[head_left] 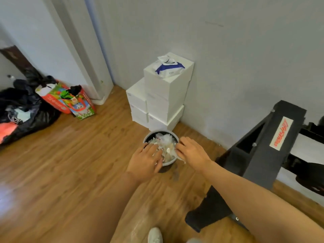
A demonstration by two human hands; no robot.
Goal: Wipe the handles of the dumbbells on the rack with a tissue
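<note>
— Where are our hands?
— Over the round grey bin [172, 136] of crumpled paper: left hand [146, 159] flat, fingers straight; right hand [190, 152] pinching a thin white tissue [180, 158].
— The rack?
— The matte black rack [263, 148] stands at three o'clock.

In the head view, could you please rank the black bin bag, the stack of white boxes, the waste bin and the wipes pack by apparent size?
1. Stack of white boxes
2. Black bin bag, cut off at the frame edge, so unsure against the boxes
3. Waste bin
4. Wipes pack

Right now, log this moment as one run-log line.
left hand: open, over bin | right hand: pinching tissue at rim | wipes pack: on boxes
</note>
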